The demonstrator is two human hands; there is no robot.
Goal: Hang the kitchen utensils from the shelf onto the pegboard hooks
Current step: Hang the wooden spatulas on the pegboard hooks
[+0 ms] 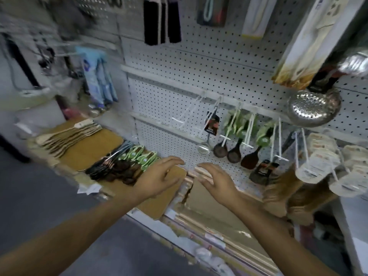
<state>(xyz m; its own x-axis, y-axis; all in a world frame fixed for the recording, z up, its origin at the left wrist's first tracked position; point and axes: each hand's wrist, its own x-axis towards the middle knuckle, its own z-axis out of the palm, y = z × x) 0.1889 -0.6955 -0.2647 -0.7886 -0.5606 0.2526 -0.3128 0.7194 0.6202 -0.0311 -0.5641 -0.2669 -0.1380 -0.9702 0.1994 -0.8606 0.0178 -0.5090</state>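
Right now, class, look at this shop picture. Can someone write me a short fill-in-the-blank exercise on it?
1. Both the left hand and the right hand hold ____.
2. The dark wooden spoons on the shelf have ____ tags.
3. The shiny skimmer hangs on the ____ side of the pegboard.

Missing words: nothing; green; right

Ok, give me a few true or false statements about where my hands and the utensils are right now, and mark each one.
1. Both hands are empty. True: left hand and right hand hover open.
2. The dark wooden spoons with green labels lie on the shelf. True.
3. The perforated steel skimmer lies on the shelf. False: it hangs at the pegboard.
4. Every white pegboard hook is full. False: the leftmost white hook is bare.
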